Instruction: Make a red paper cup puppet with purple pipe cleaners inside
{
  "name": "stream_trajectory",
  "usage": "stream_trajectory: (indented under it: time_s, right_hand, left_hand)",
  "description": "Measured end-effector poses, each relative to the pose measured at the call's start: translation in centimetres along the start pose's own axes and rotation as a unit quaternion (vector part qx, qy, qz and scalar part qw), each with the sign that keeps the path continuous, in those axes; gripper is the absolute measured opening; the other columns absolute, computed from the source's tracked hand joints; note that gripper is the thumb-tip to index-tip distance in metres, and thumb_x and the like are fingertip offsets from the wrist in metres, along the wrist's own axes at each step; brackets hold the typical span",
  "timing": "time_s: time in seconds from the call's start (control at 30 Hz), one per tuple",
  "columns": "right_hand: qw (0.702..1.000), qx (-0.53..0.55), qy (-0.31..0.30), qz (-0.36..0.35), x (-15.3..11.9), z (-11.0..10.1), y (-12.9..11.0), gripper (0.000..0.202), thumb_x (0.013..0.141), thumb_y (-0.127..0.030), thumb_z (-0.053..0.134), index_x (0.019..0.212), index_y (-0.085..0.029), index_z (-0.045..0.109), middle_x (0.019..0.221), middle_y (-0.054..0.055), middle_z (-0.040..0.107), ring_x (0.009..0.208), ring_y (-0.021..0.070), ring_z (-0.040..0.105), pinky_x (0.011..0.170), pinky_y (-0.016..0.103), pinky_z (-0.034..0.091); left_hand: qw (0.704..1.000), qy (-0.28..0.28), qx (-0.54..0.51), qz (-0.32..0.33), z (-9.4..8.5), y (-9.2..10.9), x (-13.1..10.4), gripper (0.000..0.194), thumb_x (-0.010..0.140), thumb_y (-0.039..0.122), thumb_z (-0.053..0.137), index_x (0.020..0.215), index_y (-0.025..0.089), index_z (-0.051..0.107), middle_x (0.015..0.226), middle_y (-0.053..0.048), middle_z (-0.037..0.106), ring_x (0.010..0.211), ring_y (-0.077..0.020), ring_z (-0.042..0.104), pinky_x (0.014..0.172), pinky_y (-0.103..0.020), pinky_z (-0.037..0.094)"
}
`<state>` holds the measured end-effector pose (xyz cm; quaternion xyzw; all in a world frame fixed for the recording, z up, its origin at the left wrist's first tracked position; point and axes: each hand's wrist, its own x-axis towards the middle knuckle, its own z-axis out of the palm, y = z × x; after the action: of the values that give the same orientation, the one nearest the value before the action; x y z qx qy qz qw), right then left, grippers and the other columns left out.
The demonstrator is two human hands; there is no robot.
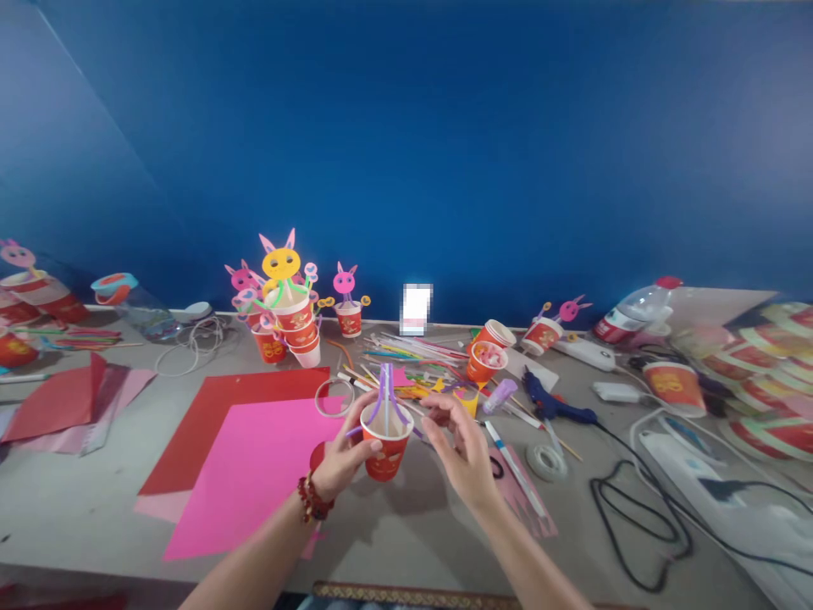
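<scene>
A red paper cup [386, 457] is upright near the table's front, with purple pipe cleaners [387, 385] rising from its inside to a bunched top. More purple strands stick out at its two sides. My left hand [346, 462] wraps round the cup's left side, its thumb across the front; a beaded bracelet is on that wrist. Just right of the cup, my right hand [461, 436] has its fingers bent and apart, near the right purple strand, with nothing seen between them.
Pink paper [247, 474] and red paper [184, 440] lie at left. Decorated cups [295, 318] stack behind. A blue glue gun [552, 402], its black cord, a tape roll [546, 462], a power strip [705, 508] and a bottle [635, 313] occupy the right.
</scene>
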<state>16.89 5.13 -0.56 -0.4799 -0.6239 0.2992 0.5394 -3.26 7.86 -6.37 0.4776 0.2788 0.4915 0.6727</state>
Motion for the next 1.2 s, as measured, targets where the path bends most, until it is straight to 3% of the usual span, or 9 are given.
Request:
stream_trajectory:
  time_s: [0.1, 0.2, 0.27, 0.43, 0.57, 0.67, 0.77, 0.97, 1.2]
  right_hand:
    - [0.999, 0.019, -0.021, -0.018, 1.9, -0.7, -1.1, 0.022, 0.097, -0.034, 0.059, 0.116, -0.024, 0.060, 0.107, 0.007, 0.067, 0.092, 0.0196, 0.065, 0.083, 0.031, 0.052]
    - [0.997, 0.042, -0.069, -0.010, 3.1, -0.7, -2.1, 0.030, 0.094, -0.035, 0.064, 0.121, -0.023, 0.060, 0.105, 0.006, 0.068, 0.089, 0.0195, 0.065, 0.079, 0.031, 0.053]
    - [0.994, 0.039, -0.103, 0.003, 3.4, -0.4, -2.3, 0.024, 0.092, -0.036, 0.065, 0.112, -0.022, 0.064, 0.095, 0.005, 0.069, 0.081, 0.0184, 0.065, 0.073, 0.029, 0.052]
    - [0.993, 0.019, -0.115, -0.004, 2.9, 0.4, -2.2, 0.016, 0.093, -0.034, 0.064, 0.086, -0.020, 0.066, 0.078, 0.001, 0.065, 0.071, 0.0156, 0.060, 0.069, 0.027, 0.048]
    - [0.992, -0.010, -0.111, -0.057, 2.1, -0.1, -3.0, 0.010, 0.093, -0.029, 0.065, 0.087, -0.020, 0.066, 0.080, 0.002, 0.066, 0.075, 0.0160, 0.062, 0.071, 0.027, 0.047]
    - [0.985, -0.017, -0.126, -0.120, 1.4, -0.6, -3.7, 0.002, 0.092, -0.023, 0.066, 0.092, -0.021, 0.067, 0.084, 0.002, 0.068, 0.079, 0.0166, 0.063, 0.075, 0.028, 0.048]
    - [0.974, -0.013, -0.128, -0.188, 0.7, -0.7, -4.1, 0.007, 0.092, -0.018, 0.067, 0.097, -0.022, 0.067, 0.085, 0.003, 0.070, 0.080, 0.0176, 0.063, 0.078, 0.031, 0.048]
    - [0.961, 0.002, -0.165, -0.223, 0.6, -0.7, -4.5, 0.013, 0.091, -0.015, 0.066, 0.102, -0.022, 0.066, 0.086, 0.004, 0.072, 0.080, 0.0187, 0.062, 0.075, 0.032, 0.047]
    - [0.957, -0.033, -0.183, -0.224, 0.9, -0.7, -4.4, 0.006, 0.094, -0.020, 0.063, 0.099, -0.022, 0.066, 0.084, 0.003, 0.072, 0.079, 0.0187, 0.059, 0.076, 0.032, 0.043]
  left_hand:
    - [0.999, -0.042, 0.023, -0.001, -0.4, -0.3, -0.3, 0.074, 0.075, 0.039, 0.080, 0.142, 0.028, 0.051, 0.146, -0.010, 0.054, 0.128, -0.0329, 0.054, 0.104, -0.039, 0.045]
    - [0.994, -0.094, 0.050, 0.004, -0.3, 0.2, -0.4, 0.072, 0.076, 0.036, 0.082, 0.141, 0.027, 0.053, 0.141, -0.011, 0.058, 0.124, -0.0342, 0.058, 0.103, -0.041, 0.046]
    - [0.991, -0.114, 0.066, 0.019, -0.1, 0.5, -0.3, 0.070, 0.076, 0.034, 0.082, 0.140, 0.028, 0.055, 0.138, -0.012, 0.060, 0.122, -0.0341, 0.060, 0.102, -0.042, 0.048]
    - [0.984, -0.107, 0.118, 0.079, -0.3, 0.4, -0.4, 0.069, 0.075, 0.035, 0.082, 0.139, 0.025, 0.056, 0.136, -0.015, 0.061, 0.122, -0.0356, 0.059, 0.103, -0.045, 0.048]
    - [0.964, -0.129, 0.174, 0.154, -0.5, 0.3, -0.8, 0.076, 0.074, 0.036, 0.082, 0.143, 0.025, 0.051, 0.142, -0.016, 0.056, 0.131, -0.0379, 0.053, 0.110, -0.048, 0.043]
    - [0.945, -0.160, 0.195, 0.210, -0.2, 0.9, -1.2, 0.084, 0.075, 0.036, 0.081, 0.149, 0.026, 0.042, 0.141, -0.016, 0.056, 0.128, -0.0359, 0.056, 0.107, -0.045, 0.046]
    - [0.931, -0.179, 0.202, 0.245, 0.1, 1.5, -1.5, 0.087, 0.075, 0.039, 0.080, 0.150, 0.026, 0.039, 0.138, -0.016, 0.058, 0.123, -0.0343, 0.060, 0.103, -0.042, 0.050]
    - [0.920, -0.195, 0.218, 0.261, 0.0, 1.6, -1.8, 0.088, 0.076, 0.047, 0.077, 0.151, 0.024, 0.037, 0.137, -0.018, 0.058, 0.123, -0.0356, 0.060, 0.103, -0.044, 0.051]
    - [0.925, -0.182, 0.212, 0.256, 0.1, 1.9, -1.8, 0.090, 0.075, 0.042, 0.079, 0.152, 0.025, 0.036, 0.135, -0.018, 0.060, 0.119, -0.0357, 0.063, 0.100, -0.044, 0.052]
